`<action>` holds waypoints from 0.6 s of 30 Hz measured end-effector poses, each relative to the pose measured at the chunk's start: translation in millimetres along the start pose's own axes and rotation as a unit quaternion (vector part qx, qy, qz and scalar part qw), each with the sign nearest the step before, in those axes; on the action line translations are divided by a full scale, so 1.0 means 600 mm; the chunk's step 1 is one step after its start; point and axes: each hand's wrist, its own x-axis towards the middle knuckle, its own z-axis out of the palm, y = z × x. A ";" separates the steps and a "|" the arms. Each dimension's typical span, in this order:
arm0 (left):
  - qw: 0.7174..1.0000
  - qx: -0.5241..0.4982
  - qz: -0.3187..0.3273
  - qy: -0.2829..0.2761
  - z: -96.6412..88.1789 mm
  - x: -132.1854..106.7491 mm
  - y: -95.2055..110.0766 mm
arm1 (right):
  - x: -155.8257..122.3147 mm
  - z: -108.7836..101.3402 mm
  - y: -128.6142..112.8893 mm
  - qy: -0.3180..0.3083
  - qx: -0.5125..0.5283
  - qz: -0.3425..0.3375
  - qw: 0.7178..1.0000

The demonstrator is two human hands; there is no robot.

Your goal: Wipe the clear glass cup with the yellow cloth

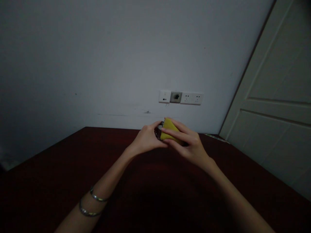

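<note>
My left hand (148, 138) is wrapped round a small, shiny, see-through object (158, 130) that looks like a glass. Most of it is covered by my fingers and the cloth, so its full shape cannot be made out. Pressed against its right side is a yellow cloth (170, 129), gripped by the fingers of my right hand (190, 140). Both hands meet in front of me, above the far part of the dark red table. Two silvery bangles (91, 204) circle my left forearm.
The dark red table (109, 174) reaches back to a pale wall (116, 58). Sockets and a switch plate (181, 97) sit on the wall just beyond my hands. A light panelled door (274, 106) slants along the right, with a thin strip (216, 138) at the table's far right edge.
</note>
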 end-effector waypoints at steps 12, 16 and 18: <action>0.998 0.049 -0.034 0.013 0.002 0.002 -0.002 | 0.002 0.004 0.003 -0.039 0.016 0.027 0.999; 0.997 0.069 -0.032 0.027 0.004 0.002 -0.001 | 0.006 0.008 0.011 0.054 0.047 0.107 0.992; 0.996 0.077 -0.032 0.031 0.004 0.002 -0.002 | 0.006 0.010 0.018 0.088 0.066 0.140 0.984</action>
